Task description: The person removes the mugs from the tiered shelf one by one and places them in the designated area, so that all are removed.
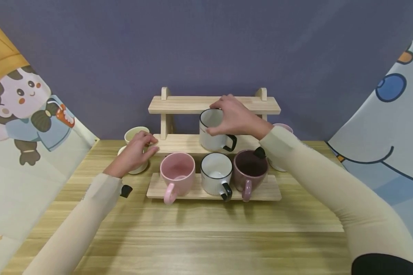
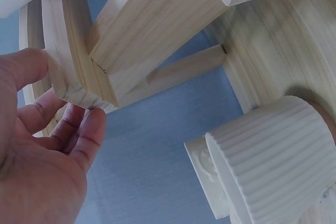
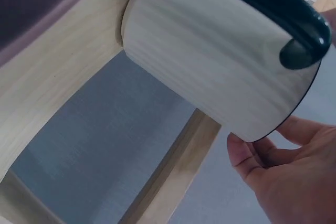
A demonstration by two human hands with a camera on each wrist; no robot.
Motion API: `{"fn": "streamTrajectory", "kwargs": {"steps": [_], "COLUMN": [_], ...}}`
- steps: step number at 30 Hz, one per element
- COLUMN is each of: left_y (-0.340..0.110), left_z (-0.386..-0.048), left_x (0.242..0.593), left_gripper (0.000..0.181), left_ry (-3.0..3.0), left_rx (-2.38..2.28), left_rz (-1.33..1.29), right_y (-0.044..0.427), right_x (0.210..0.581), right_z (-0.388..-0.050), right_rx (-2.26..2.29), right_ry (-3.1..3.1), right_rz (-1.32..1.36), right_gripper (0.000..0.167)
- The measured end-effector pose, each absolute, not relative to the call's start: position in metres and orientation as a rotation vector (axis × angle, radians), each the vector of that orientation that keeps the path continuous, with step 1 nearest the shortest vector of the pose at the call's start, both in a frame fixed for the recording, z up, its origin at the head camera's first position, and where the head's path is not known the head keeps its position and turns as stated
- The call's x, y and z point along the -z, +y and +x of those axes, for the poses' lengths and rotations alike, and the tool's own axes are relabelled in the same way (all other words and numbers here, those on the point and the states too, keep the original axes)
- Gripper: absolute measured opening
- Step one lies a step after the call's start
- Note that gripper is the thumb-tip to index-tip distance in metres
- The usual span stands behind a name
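Your right hand (image 1: 235, 119) held the white mug (image 1: 209, 138) near its black rim. Your thumb was at the front, and your fingers were bent around the back. The mug stood upright on the middle shelf (image 1: 182, 144) of the wooden rack, and its black handle (image 1: 232, 143) pointed to the right and toward you. In the right wrist view, the bottom of the mug touched the wood. Your left hand (image 1: 134, 153) pinched the left end of that same shelf, with the thumb on 1 side and the fingers on the other.

On the low shelf (image 1: 153, 187), 3 more mugs sat in a row. The pink mug (image 1: 184, 185) was on the left, a black-rimmed mug (image 1: 210, 184) was in the middle, and the purple mug (image 1: 241, 176) was on the right. All 3 had their handles turned toward you. The top shelf (image 1: 192, 105) was above the mug you held.

A pale yellow cup (image 1: 133, 132) and a ridged white cup (image 2: 273, 156) stood to the left of the rack, partly hidden by your left hand in the head view. Your right sleeve (image 1: 316, 175) hid most of a pink-rimmed cup (image 1: 285, 126). A dark blue wall (image 1: 210, 46) was behind the rack.
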State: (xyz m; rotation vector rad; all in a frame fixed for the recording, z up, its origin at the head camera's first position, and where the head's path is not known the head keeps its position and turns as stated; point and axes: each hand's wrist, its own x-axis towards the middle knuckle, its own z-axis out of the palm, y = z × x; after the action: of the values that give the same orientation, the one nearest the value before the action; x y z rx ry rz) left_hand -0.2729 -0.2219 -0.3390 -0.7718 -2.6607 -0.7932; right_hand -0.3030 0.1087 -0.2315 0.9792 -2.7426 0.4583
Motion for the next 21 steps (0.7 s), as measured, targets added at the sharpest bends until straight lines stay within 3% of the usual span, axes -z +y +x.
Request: {"fn": "streamTrajectory", "kwargs": {"steps": [11, 21], "left_y": [-0.220, -0.222], "left_z": [-0.274, -0.274], "left_x": [0.341, 0.341], "left_gripper": [0.019, 0.022], "left_ry": [-2.655, -2.686], "left_rx": [0.789, 0.792], "left_rz": [-0.780, -0.760], "right_y": [0.150, 0.214], "right_x": [0.209, 0.205], "right_z": [-0.287, -0.250], "right_rx": [-0.569, -0.549], "right_ry": [-2.702, -2.710], "right_rz": [0.870, 0.738], "right_gripper": [0.070, 0.066]}}
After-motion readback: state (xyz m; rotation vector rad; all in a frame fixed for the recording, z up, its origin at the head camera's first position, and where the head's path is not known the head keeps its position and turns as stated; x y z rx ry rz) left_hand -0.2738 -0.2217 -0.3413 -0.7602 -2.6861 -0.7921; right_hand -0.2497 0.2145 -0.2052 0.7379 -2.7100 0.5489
